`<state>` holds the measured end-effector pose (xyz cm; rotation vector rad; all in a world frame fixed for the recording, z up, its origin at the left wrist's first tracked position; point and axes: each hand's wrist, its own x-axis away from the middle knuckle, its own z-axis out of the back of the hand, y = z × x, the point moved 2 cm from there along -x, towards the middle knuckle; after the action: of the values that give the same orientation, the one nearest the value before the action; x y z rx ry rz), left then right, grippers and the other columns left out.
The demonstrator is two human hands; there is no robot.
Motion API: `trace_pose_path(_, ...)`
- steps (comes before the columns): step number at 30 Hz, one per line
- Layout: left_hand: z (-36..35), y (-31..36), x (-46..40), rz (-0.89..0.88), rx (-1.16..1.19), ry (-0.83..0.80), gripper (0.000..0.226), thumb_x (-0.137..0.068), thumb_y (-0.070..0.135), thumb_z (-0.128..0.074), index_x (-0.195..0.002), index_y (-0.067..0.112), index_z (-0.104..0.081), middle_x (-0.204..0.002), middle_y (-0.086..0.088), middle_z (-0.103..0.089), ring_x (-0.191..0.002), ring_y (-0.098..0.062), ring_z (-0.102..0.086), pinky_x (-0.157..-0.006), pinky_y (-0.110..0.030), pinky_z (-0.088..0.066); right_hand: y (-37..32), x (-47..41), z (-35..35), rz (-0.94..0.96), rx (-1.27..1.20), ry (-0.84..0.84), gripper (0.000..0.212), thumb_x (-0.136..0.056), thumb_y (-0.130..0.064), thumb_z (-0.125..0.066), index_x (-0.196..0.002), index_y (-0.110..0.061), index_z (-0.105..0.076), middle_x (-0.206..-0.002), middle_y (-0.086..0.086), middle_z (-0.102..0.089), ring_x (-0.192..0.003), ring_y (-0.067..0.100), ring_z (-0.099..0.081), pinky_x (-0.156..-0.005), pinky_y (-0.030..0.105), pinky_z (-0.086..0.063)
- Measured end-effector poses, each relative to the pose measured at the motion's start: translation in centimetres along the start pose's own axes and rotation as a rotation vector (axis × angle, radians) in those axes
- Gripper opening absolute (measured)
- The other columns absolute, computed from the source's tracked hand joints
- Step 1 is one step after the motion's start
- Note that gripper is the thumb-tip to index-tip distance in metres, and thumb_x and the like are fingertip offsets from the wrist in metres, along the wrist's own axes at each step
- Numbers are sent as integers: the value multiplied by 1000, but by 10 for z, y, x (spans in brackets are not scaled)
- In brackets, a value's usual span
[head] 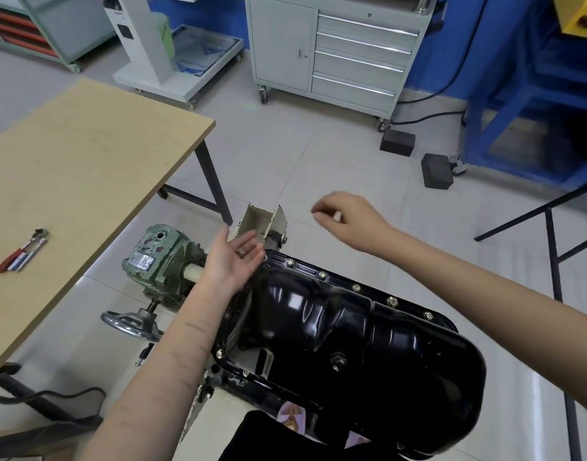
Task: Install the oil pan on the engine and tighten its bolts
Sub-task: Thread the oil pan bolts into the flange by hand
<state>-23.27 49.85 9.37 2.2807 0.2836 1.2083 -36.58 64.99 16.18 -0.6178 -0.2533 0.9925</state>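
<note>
Gleaming glossy black, the lumpy oil pan (368,331) sits beneath a flat-palmed, empty left hand (230,257) and loosely curled, empty right hand (348,216).

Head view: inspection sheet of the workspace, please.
Surface: tan table at left; tiled floor under the work.
Job's things: black oil pan lies on the engine stand, bolts along its far flange.
Clutter: pliers on the table; two dark blocks on the floor.
Hands: left hand open, palm up, at the pan's far corner; right hand raised above the floor, fingers curled, content unclear.
Cables: black cable on the floor by the cabinet; another under the table.
Surroundings: grey drawer cabinet, blue frame, green gearbox with handwheel.
</note>
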Motion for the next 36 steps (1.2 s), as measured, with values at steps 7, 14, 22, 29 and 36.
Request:
trace_pose_path(7, -27, 9, 24, 108, 279, -226, 36, -99, 18, -27, -82, -2, -52, -55, -12, -62, -47, -18, -63, -40, -18, -48, -57, -33, -51, 255, 200, -174, 29, -87, -26, -58, -112, -12, -66, -110, 9, -60, -108, 23, -50, -92, 33, -36)
trace_pose_path(14, -16, 7, 19, 106, 331, -240, 37, -100, 15, -25, -79, 0, -52, -57, -12, -66, -49, -18, -66, -45, -26, -54, -62, -51, -64, 198, 135, -237, 22, -86, -14, -57, -107, -11, -64, -105, 5, -64, -104, 20, -54, -92, 34, -39)
trace_pose_path(22, 22, 9, -9, -6, -106, -36, 50, -101, 37, -20, -129, -1, -39, -122, -20, -54, -112, -32, -54, -88, -38, -44, -49, -65, -64, 46, -55, -269, 19, -85, -5, -58, -103, -2, -64, -92, 8, -64, -82, 14, -55, -68, 12, -35)
trace_pose_path(29, 56, -11, -20, -171, -577, 220, 25, -97, 23, -35, -102, 7, -54, -85, -8, -60, -76, -25, -57, -64, -26, -49, -31, -60, -97, 107, 329, -519, 21, -89, -10, -53, -106, -6, -64, -107, 9, -65, -101, 23, -58, -84, 29, -42)
trace_pose_path(36, 71, -26, -20, -476, -1302, 178, 44, -95, 28, -46, -54, 13, -42, -53, -3, -43, -60, -23, -44, -57, -30, -26, -25, -63, -109, 222, 564, -612, 23, -92, -16, -49, -110, -8, -61, -112, 11, -58, -107, 27, -52, -80, 35, -44)
